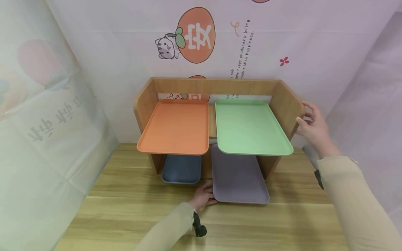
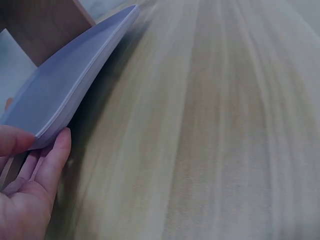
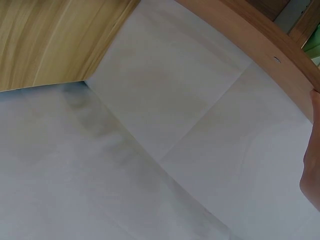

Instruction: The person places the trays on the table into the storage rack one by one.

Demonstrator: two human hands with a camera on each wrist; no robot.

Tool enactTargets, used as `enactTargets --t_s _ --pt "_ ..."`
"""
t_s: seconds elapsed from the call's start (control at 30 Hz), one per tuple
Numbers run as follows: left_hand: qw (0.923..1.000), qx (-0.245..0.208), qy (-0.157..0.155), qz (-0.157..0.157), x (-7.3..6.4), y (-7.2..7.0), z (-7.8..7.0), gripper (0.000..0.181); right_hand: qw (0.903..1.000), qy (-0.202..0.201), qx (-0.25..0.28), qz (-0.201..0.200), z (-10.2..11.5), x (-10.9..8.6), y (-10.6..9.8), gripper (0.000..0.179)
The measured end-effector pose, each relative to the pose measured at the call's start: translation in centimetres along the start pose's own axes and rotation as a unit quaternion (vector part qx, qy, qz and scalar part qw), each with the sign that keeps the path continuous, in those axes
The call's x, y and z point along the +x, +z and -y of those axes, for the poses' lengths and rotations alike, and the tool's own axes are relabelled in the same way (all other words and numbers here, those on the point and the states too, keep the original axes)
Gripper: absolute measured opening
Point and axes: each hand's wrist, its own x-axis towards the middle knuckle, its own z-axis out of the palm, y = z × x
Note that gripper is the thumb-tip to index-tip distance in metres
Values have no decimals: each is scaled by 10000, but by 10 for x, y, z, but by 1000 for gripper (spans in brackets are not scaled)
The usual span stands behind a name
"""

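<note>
My left hand (image 1: 202,196) pinches the front left corner of a purple tray (image 1: 240,177) in the lower right bay of a wooden shelf (image 1: 216,86). In the left wrist view the thumb lies over the tray's rim and the fingers (image 2: 57,155) are beneath. The tray juts out past the shelf front. At the right, my right hand (image 1: 315,127) grips the edge of the shelf's side panel (image 1: 287,108). Only a bit of that hand shows in the right wrist view, against the curved wooden edge (image 3: 280,60).
An orange tray (image 1: 177,127) and a green tray (image 1: 251,127) lie side by side on the upper level, fronts overhanging. Below the orange one sits a blue tray (image 1: 182,169). The shelf stands on a wood-grain table (image 1: 125,209), with printed white cloth (image 1: 119,52) behind and at both sides.
</note>
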Motion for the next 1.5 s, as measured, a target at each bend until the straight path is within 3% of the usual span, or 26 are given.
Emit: enactTargets --t_s 0.6,1.17,1.5 --pt "9987 -17 176 -486 9 4 -6 62 10000 6 44 -5 1 -3 2 58" --pt "9985 -142 217 -485 9 12 -2 58 9999 -3 -87 -87 -3 -3 2 57" --pt "9993 -333 69 -136 7 -9 -3 52 9999 9 -112 -60 -1 -1 1 57"
